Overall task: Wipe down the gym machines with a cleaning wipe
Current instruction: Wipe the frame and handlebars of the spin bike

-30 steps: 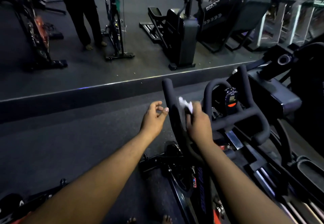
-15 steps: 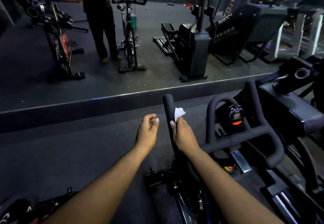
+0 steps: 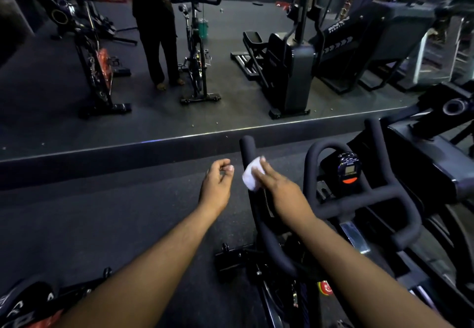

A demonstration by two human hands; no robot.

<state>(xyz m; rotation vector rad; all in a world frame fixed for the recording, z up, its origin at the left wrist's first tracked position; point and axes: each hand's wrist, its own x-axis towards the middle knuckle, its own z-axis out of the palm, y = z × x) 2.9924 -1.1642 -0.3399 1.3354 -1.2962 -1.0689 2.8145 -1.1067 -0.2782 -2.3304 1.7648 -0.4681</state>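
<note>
Midway: your right hand presses cleaning wipe flat-fingered on left handlebar horn; left hand loosely curled, empty. Right horn, console unwiped, likely.

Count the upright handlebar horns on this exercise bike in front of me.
2: the left horn, with the right hand pressing a white wipe on it, and the right horn beyond the round console.
</note>
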